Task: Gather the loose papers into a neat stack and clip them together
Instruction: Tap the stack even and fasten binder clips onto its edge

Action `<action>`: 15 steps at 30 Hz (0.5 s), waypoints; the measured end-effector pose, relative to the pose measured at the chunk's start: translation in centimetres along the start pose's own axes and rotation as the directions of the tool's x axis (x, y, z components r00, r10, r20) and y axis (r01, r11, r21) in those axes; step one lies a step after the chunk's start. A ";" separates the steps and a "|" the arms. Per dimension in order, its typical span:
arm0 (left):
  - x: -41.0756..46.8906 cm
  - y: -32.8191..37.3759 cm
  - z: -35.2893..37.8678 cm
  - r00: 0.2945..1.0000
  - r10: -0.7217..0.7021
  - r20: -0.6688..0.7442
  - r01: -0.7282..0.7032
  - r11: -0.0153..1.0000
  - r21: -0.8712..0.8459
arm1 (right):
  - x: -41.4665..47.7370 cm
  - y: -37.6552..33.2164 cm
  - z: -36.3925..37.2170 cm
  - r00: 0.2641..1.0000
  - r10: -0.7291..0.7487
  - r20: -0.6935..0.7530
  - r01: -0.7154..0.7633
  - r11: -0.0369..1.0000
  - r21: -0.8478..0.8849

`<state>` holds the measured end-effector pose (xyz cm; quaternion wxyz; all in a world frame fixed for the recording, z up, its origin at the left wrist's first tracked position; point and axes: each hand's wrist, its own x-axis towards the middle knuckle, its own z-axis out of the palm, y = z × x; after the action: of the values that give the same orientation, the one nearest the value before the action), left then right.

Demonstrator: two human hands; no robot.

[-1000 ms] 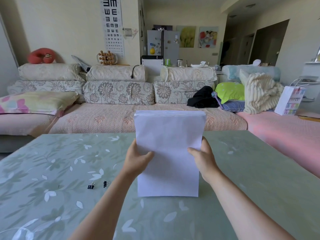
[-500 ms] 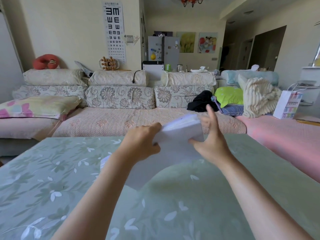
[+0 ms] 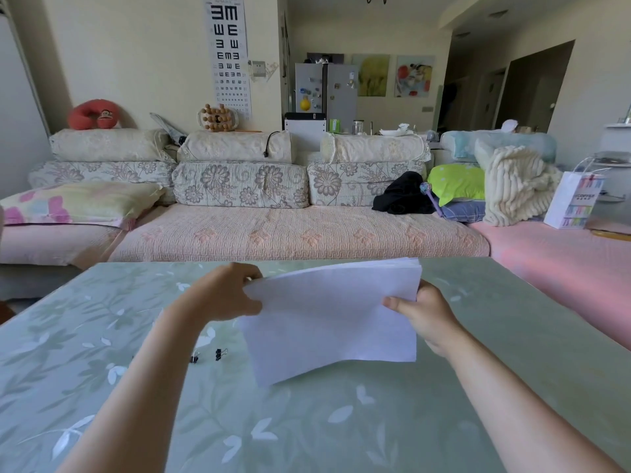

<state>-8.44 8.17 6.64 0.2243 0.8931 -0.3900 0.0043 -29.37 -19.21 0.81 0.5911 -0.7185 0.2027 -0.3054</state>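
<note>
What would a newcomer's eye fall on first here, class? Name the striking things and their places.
A white paper stack held over the floral table, left hand at its far left corner, right hand at its right edge. Two black binder clips lie on the table left of it. An eye chart hangs above the sofa.

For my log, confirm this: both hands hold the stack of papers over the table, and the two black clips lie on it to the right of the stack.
One detail is wrong. The head view shows the two black clips on the table to the left of the stack of papers, not the right. The left hand and right hand do both hold it over the table.
</note>
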 end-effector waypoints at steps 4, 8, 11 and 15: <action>-0.8 -0.3 4.0 0.960 -0.189 -0.205 0.000 0.736 -0.677 | -0.2 1.9 0.9 0.997 0.050 -0.050 -0.048 0.997 0.057; -1.8 1.5 7.5 0.912 -0.371 -0.175 -0.005 0.416 -0.909 | -0.5 3.7 1.9 0.995 0.093 -0.046 -0.091 0.994 0.054; -1.6 1.8 7.6 0.889 -0.399 -0.223 -0.088 0.330 -0.940 | 0.0 3.2 1.8 0.993 0.057 -0.101 -0.051 0.997 0.053; -0.8 2.7 7.2 0.838 -0.519 -0.167 -0.044 0.241 -0.970 | 0.2 3.0 1.8 0.995 0.020 -0.098 -0.019 1.000 0.012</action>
<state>-12.05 4.19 1.08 0.7933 0.5980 -0.1017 -0.0533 -27.79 -18.70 -2.31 0.5872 -0.6974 0.2370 -0.3355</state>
